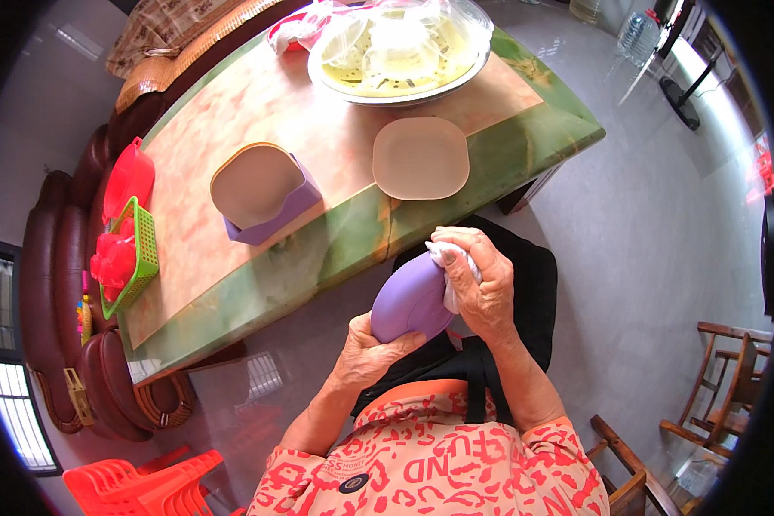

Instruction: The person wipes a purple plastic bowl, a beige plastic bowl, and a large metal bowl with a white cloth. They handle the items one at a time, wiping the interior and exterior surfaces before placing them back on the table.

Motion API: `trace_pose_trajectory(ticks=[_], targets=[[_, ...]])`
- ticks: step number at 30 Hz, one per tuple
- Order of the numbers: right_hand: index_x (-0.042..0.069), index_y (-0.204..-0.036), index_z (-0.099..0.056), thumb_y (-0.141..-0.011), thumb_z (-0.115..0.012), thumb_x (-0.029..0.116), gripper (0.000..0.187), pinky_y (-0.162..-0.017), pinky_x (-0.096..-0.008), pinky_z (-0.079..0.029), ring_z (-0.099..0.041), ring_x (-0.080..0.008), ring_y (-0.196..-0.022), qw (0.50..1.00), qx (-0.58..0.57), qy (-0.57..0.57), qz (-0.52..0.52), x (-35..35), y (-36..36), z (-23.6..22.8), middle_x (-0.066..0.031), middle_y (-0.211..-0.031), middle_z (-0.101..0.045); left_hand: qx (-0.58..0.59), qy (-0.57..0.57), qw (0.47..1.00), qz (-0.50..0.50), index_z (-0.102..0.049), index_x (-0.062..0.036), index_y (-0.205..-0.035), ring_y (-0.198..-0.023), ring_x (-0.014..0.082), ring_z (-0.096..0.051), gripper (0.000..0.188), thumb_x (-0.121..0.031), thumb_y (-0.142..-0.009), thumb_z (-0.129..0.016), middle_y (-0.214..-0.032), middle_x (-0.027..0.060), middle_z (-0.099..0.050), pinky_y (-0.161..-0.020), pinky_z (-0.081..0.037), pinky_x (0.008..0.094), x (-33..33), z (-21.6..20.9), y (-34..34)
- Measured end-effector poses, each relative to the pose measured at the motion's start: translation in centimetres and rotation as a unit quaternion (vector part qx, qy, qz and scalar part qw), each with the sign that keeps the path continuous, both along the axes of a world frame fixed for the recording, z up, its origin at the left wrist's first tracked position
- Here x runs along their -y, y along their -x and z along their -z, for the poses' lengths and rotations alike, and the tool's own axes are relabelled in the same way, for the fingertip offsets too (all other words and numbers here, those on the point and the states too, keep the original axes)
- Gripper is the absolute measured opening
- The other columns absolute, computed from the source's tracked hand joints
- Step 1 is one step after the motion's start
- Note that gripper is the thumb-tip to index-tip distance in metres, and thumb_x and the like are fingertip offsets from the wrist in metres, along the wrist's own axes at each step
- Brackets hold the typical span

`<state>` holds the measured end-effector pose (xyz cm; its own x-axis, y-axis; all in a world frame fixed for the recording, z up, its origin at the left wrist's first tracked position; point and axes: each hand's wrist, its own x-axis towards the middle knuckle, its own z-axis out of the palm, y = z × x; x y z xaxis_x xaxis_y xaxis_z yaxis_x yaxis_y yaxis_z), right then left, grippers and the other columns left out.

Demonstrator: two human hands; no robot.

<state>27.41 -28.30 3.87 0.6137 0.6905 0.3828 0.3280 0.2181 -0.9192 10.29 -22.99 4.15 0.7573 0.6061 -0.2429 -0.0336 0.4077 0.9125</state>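
A shallow purple plate (411,297) is tilted up over my lap, its underside partly facing me. My left hand (377,348) grips its lower left rim, thumb on the near face. At the upper right rim, my right hand (483,279) is closed around a white cloth (452,292) pressed against the plate. Beyond my hands, a beige rounded-square plate (420,158) lies on the table near its front edge. Farther left, a beige dish (254,185) rests in or on a purple box-shaped container (285,211).
A large metal basin (400,90) with yellowish contents and clear plastic stands at the table's far side. The stone-topped table (232,297) also carries a green basket (143,258) with red items and a red basin (129,181). Red plastic stools (142,486) and wooden chairs (731,387) stand around me.
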Motion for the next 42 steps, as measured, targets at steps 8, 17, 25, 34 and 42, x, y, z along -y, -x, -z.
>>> trace_pose_trajectory(ticks=[8, 17, 25, 34, 42], targets=[[0.002, -0.099, -0.063, -0.078, -0.068, 0.011, 0.023, -0.093, -0.0449, -0.043, -0.061, -0.0331, -0.107, 0.957, 0.278, -0.061, -0.057, -0.7, 3.3, -2.8, -0.0148, -0.107, -0.064, 0.028, -0.009, 0.999, -0.038, -0.066, -0.0031, -0.104, -0.091, 0.0079, -0.059, 0.023, -0.007, -0.083, -0.074, -0.098, -0.0014, -0.066, -0.084, -0.050, 0.0263, -0.1, 1.3, 0.2], [0.000, -0.101, -0.064, -0.085, -0.064, 0.012, 0.019, -0.087, -0.0394, -0.048, -0.064, -0.0322, -0.097, 0.970, 0.240, -0.030, -0.008, -1.2, 0.9, -2.3, -0.0162, -0.101, -0.066, 0.062, 0.090, 0.992, -0.065, -0.065, -0.0018, -0.110, -0.092, 0.0145, -0.064, 0.035, 0.005, -0.077, -0.073, -0.105, 0.0053, -0.066, -0.079, -0.057, 0.0306, 0.1, 1.3, 0.4], [0.001, -0.119, -0.052, -0.087, -0.062, 0.017, 0.037, -0.086, -0.0422, -0.042, -0.052, -0.0348, -0.093, 0.996, 0.041, 0.033, 0.073, -0.3, 0.7, 1.0, -0.0190, -0.104, -0.055, 0.102, 0.129, 0.985, -0.060, -0.061, -0.0015, -0.117, -0.106, 0.0172, -0.060, 0.039, 0.004, -0.080, -0.070, -0.112, 0.0076, -0.064, -0.096, -0.048, 0.0373, 0.0, 1.9, 0.1], [0.002, -0.115, -0.061, -0.073, -0.068, 0.009, 0.043, -0.090, -0.0406, -0.041, -0.049, -0.0308, -0.105, 0.949, 0.316, 0.014, -0.019, 1.7, 4.1, 0.0, -0.0143, -0.118, -0.054, 0.174, 0.234, 0.950, -0.109, -0.046, -0.0024, -0.132, -0.121, 0.0236, -0.052, 0.054, -0.039, -0.094, -0.056, -0.129, 0.0109, -0.055, -0.105, -0.041, 0.0395, -0.4, 2.6, -0.1], [-0.002, -0.110, -0.063, -0.071, -0.069, -0.001, 0.040, -0.088, -0.0408, -0.046, -0.054, -0.0290, -0.099, 0.945, 0.324, -0.041, 0.028, 0.1, 3.3, -0.4, -0.0137, -0.109, -0.060, 0.173, 0.180, 0.963, -0.104, -0.039, -0.0037, -0.138, -0.128, 0.0233, -0.045, 0.064, -0.049, -0.094, -0.051, -0.138, 0.0102, -0.048, -0.110, -0.034, 0.0413, 0.0, 2.1, -0.2]])
